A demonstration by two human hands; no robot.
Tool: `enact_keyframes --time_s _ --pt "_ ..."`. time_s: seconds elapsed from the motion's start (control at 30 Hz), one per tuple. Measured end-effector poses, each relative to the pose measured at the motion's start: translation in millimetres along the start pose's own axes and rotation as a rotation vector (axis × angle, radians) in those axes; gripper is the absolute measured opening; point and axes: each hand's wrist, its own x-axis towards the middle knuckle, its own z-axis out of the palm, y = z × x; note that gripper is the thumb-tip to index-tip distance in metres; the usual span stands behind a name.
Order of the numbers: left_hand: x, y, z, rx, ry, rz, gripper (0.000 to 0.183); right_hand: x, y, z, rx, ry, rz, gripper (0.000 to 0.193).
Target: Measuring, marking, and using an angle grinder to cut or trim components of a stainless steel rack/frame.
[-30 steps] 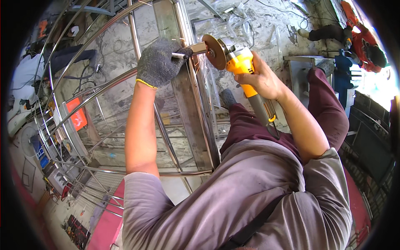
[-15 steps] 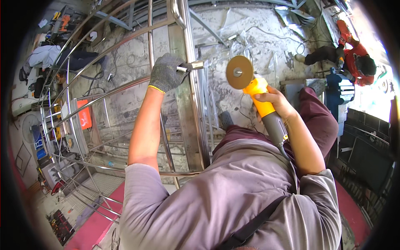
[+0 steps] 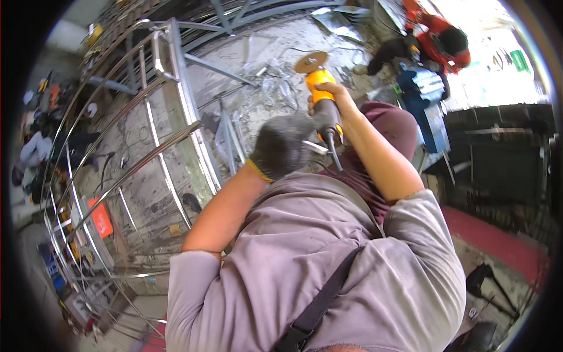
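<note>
Your right hand (image 3: 331, 97) is wrapped around the yellow-and-black angle grinder (image 3: 321, 100), just above the middle of the frame; its brown disc (image 3: 311, 61) points toward the top, over the littered concrete floor (image 3: 275, 47). Your left hand (image 3: 281, 146), in a grey work glove, sits at the centre, touching the grinder's black rear end (whether it is closed on anything, I cannot tell, since the glove is blurred). A curved metal railing frame (image 3: 176, 100) fills the left side. Another person in red (image 3: 440, 38) crouches at the upper right.
</note>
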Motion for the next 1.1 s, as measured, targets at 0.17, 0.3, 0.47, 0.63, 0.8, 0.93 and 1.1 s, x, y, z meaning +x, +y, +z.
enact_keyframes --time_s 0.17,0.3,0.47,0.63,0.8,0.93,1.1 --pt "25.7 15.0 33.4 -0.106 0.088 0.002 0.037 12.6 -2.4 -42.7 -0.193 0.082 -0.095 0.045" --pt "22.8 13.7 55.4 -0.052 0.092 -0.156 0.029 36.1 6.3 -64.2 0.014 -0.094 0.039 0.047" --pt "-17.4 -2.3 25.2 0.117 -0.004 -0.422 0.045 35.2 -0.3 -58.5 -0.232 0.078 0.003 0.038" --pt "-99.3 -40.6 -30.6 0.265 0.624 -1.100 0.049 64.6 -6.2 -117.1 -0.114 0.021 -0.014 0.038" --pt "-159.1 -111.4 -97.9 0.295 1.176 -1.766 0.084 67.0 3.2 -105.6 -0.165 0.097 0.041 0.035" --pt "-175.9 -156.5 -101.3 0.233 1.189 -1.824 0.076 65.9 4.3 -98.8 -0.242 0.040 0.053 0.037" --pt "-180.2 -167.7 -97.0 0.160 1.212 -1.630 0.054 63.4 2.2 -99.6 -0.240 0.092 0.066 0.035"
